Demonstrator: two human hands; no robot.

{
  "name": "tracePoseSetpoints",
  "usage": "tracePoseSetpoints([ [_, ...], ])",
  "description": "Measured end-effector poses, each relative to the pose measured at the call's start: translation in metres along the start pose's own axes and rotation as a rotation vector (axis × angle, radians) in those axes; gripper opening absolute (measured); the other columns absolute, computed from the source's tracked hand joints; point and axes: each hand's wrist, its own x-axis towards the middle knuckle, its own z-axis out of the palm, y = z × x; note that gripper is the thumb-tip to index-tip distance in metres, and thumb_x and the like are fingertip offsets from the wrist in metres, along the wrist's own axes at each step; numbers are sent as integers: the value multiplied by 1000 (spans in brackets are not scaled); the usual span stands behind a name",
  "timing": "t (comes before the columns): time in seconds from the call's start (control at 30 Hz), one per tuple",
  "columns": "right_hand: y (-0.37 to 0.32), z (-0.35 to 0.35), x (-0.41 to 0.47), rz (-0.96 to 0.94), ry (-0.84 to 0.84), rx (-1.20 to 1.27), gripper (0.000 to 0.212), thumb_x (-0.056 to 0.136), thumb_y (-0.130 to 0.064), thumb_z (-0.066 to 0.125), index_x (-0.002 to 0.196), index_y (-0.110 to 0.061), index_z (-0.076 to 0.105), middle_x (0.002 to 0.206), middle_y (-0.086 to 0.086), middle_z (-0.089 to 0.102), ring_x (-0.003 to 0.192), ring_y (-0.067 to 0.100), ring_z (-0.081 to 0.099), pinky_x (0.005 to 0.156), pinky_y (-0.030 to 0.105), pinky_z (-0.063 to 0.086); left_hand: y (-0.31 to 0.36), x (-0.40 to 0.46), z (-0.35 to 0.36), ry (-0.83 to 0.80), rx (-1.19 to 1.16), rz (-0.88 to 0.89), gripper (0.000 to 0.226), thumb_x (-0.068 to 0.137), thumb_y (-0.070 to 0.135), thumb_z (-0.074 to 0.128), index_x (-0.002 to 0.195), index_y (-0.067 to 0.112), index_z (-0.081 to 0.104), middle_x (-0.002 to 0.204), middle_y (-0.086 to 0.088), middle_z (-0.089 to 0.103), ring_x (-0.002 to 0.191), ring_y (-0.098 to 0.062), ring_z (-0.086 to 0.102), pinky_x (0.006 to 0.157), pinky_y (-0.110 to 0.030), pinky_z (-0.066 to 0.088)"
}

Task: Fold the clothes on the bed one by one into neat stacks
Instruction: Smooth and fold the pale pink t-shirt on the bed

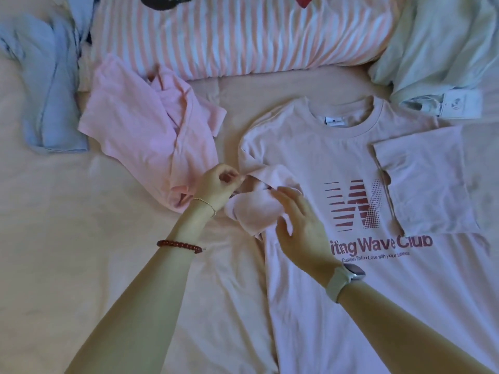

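Observation:
A pale pink T-shirt (351,279) with a red "Wave Club" print lies face up on the bed, collar toward the pillow. Its right sleeve (426,179) is folded in over the chest. Its left sleeve (256,209) is bunched up at the shirt's left edge. My left hand (220,184) pinches the upper edge of that bunched sleeve. My right hand (299,228) rests with straight fingers on the sleeve's crumpled cloth, thumb tucked against it.
A crumpled pink garment (145,133) lies just left of my left hand. A blue garment (46,85) sits at the far left. A striped pillow (243,36) lies at the head of the bed, a pale green garment (442,44) with a tag (461,103) at the upper right.

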Motion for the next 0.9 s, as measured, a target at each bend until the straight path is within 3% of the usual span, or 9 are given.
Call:
tracePoseSetpoints([
  [0.17, -4, 27, 10, 163, -450, -104, 61, 89, -18, 45, 145, -26, 22, 149, -7, 30, 96, 32, 59, 64, 34, 46, 1, 12, 2, -229, 84, -112, 58, 85, 27, 65, 137, 21, 40, 117, 0, 56, 111, -15, 55, 100, -31, 43],
  [0.27, -3, 34, 9, 145, -500, -106, 63, 90, -23, 43, 146, -31, 16, 134, -1, 40, 87, 34, 59, 62, 32, 42, 7, 16, 10, -231, 100, -71, 33, 88, 20, 62, 118, 9, 55, 85, 12, 64, 77, -2, 59, 69, -10, 46],
  [0.33, -7, 33, 4, 159, -444, -80, 59, 90, -21, 45, 145, -28, 24, 128, 3, 43, 93, 32, 57, 65, 34, 45, 15, 18, 6, -38, 207, 61, 14, 91, 10, 53, 92, -2, 60, 64, 2, 58, 65, -11, 49, 56, -17, 33],
  [0.4, -12, 26, -5, 137, -323, -43, 53, 88, -15, 50, 139, -19, 39, 124, 7, 48, 101, 30, 54, 66, 37, 49, 19, 18, -9, 177, 223, 156, 17, 91, 4, 45, 82, -5, 56, 71, -12, 51, 72, -19, 42, 60, -25, 26],
  [0.5, -20, 17, -25, -11, -167, 0, 37, 80, -1, 61, 117, -3, 60, 109, 14, 58, 95, 34, 58, 65, 35, 51, 5, 11, -53, 433, 166, 166, 18, 90, 0, 42, 90, -7, 59, 80, -11, 50, 78, -18, 42, 63, -28, 28],
  [0.57, -22, 17, -36, -71, -142, 16, 26, 76, 3, 61, 102, 0, 64, 104, 15, 60, 93, 32, 57, 70, 34, 49, -16, 7, -85, 560, 88, -43, 21, 90, 1, 42, 97, -10, 59, 79, -12, 48, 76, -16, 43, 61, -26, 33],
  [0.7, -20, 29, -40, -12, -351, -65, 40, 80, -7, 54, 120, -6, 56, 127, 9, 53, 120, 31, 47, 96, 38, 40, -54, -2, -114, 406, -204, -584, 21, 97, 8, 38, 79, 5, 48, 69, -6, 42, 57, -16, 46, 42, -17, 38],
  [0.8, -13, 42, -39, -30, -491, -200, 57, 85, -17, 50, 141, -14, 37, 146, 3, 36, 139, 23, 25, 112, 39, 18, -71, -21, -109, 390, -376, -476, 20, 91, 7, 51, 111, 11, 53, 97, -12, 56, 85, -22, 57, 72, -31, 49],
  [0.9, -13, 48, -36, -9, -486, -196, 59, 85, -16, 53, 141, -12, 38, 147, 6, 37, 140, 26, 27, 112, 46, 20, -73, -47, -88, 513, -291, -371, 30, 87, 6, 60, 116, 1, 52, 98, -24, 54, 72, -22, 53, 59, -19, 45],
])
